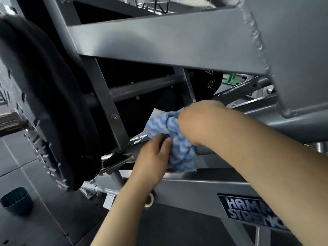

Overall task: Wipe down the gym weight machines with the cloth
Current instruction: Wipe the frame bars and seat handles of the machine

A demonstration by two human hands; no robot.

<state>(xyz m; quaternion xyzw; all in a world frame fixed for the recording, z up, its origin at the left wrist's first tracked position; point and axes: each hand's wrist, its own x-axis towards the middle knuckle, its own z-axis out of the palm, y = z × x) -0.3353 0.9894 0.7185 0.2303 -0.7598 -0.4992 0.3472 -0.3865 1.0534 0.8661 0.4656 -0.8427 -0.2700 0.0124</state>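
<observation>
A blue-and-white wavy-striped cloth (177, 150) is bunched between my two hands, low inside the grey steel frame of a weight machine (159, 38). My right hand (198, 121) grips the upper part of the cloth from above, fingers curled round it. My left hand (152, 157) holds the cloth's lower left side, fingers bent onto the fabric. The cloth hangs over a lower grey frame bar (195, 187). Whether it presses on the metal is hidden by my hands.
Large black weight plates (44, 103) fill the left on a steel sleeve (10, 121). Another black plate (209, 84) sits behind the frame. A dark ribbed cup (16, 201) stands on the dark floor at lower left. A maker's label (248, 210) is on the lower bar.
</observation>
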